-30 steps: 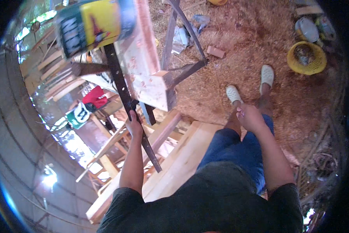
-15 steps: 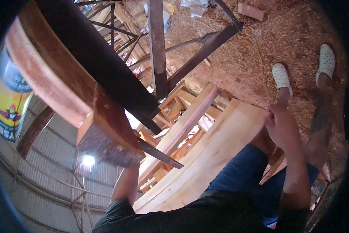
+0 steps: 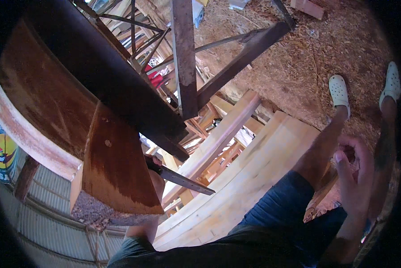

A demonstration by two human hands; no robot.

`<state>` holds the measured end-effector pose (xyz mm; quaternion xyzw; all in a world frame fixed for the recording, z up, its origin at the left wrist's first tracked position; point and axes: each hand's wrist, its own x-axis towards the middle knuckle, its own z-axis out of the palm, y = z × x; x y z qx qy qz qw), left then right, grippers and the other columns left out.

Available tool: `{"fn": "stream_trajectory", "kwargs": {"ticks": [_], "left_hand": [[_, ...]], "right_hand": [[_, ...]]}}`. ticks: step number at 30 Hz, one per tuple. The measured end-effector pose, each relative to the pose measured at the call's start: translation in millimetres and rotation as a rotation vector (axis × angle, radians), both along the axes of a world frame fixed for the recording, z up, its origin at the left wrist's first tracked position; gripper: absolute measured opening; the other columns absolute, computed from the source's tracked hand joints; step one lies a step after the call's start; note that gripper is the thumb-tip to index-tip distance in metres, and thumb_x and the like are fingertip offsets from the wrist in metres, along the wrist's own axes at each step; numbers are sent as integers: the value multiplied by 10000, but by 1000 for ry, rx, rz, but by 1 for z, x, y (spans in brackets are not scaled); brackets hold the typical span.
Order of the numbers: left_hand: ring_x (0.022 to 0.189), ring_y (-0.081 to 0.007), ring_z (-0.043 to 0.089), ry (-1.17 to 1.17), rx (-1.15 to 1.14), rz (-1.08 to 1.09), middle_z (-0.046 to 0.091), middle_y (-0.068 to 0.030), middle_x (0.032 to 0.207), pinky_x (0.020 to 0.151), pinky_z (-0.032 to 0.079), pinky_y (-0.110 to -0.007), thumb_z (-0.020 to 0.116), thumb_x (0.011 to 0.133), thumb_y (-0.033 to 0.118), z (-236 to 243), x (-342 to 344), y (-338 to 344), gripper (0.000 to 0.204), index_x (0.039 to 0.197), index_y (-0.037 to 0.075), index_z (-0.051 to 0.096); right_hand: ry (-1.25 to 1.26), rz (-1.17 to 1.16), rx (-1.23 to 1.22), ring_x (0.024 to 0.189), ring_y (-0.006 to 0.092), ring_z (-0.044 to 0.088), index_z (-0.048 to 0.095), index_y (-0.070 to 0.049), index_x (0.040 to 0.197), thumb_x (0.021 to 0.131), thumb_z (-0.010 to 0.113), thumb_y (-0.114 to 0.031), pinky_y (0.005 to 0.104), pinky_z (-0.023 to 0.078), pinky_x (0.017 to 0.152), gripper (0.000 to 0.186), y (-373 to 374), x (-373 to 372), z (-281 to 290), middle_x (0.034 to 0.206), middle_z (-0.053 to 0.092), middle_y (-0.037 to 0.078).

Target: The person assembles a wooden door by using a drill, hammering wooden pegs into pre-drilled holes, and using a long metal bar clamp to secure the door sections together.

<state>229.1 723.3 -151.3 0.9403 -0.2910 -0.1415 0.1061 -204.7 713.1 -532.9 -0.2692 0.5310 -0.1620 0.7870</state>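
My left hand (image 3: pixel 154 163) is mostly hidden behind a thick reddish-brown timber piece (image 3: pixel 118 156). Its visible fingers wrap the dark handle of a tool with a long, narrow dark blade (image 3: pixel 184 181), which points toward the light planks. The timber has a rough, bark-like end and sits beside a long curved wooden edge (image 3: pixel 37 140). Above my thigh, my right hand (image 3: pixel 356 167) is raised with thumb and forefinger curved apart. I see nothing held in it.
Wide pale planks (image 3: pixel 249 167) and a thick beam (image 3: pixel 225 131) lie in front of me. A dark metal frame (image 3: pixel 184 67) stands beyond. A yellow-and-blue can (image 3: pixel 2 154) is at the far left. White clogs (image 3: pixel 338 90) stand on ground strewn with wood chips (image 3: pixel 272 67).
My right hand has moved right and down in view, and its closed fingers have parted. The view has shifted, showing more of the timber's brown face. My left hand still grips the bladed tool.
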Motion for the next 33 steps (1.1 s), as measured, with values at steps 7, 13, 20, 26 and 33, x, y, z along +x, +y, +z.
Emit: {"fn": "stream_trajectory", "kwargs": {"ticks": [7, 13, 20, 26, 33], "left_hand": [[654, -183, 571, -106, -132, -29, 584, -59, 772, 613, 491, -319, 475, 1041, 512, -27, -17, 6, 415, 1008, 104, 537], [617, -173, 570, -151, -106, -15, 582, -53, 730, 581, 481, -313, 503, 1019, 550, -27, -17, 9, 481, 959, 77, 559], [573, -160, 569, -216, -155, -71, 579, -45, 680, 544, 470, -305, 537, 993, 595, -27, -20, 3, 559, 901, 45, 584], [545, -127, 551, -157, -97, -89, 541, -13, 649, 507, 450, -297, 548, 947, 691, -64, -39, -8, 664, 900, 31, 603], [639, -291, 647, -268, 25, -88, 647, -127, 716, 635, 498, -444, 501, 958, 694, -45, -31, -7, 669, 937, 38, 630]], "right_hand": [[-70, -42, 111, 927, 143, 567, 626, -7, 1163, 969, 640, -148, 298, 473, 851, 240, -7, 6, 0, 978, 622, 67], [-96, -9, 120, 891, 125, 564, 624, -6, 1167, 975, 645, -177, 285, 475, 823, 258, -10, 12, -8, 951, 624, 54], [-113, 116, 142, 828, 135, 608, 649, -51, 1116, 978, 673, -250, 337, 512, 790, 243, -9, 23, -27, 926, 650, 57], [330, 97, -276, 808, 259, 667, 674, -34, 1003, 956, 668, -231, 394, 526, 764, 202, 120, 4, -130, 829, 667, 128], [255, 180, -192, 782, 322, 682, 691, -14, 973, 881, 647, -180, 409, 533, 721, 195, 30, -125, 32, 854, 712, 188]]}}
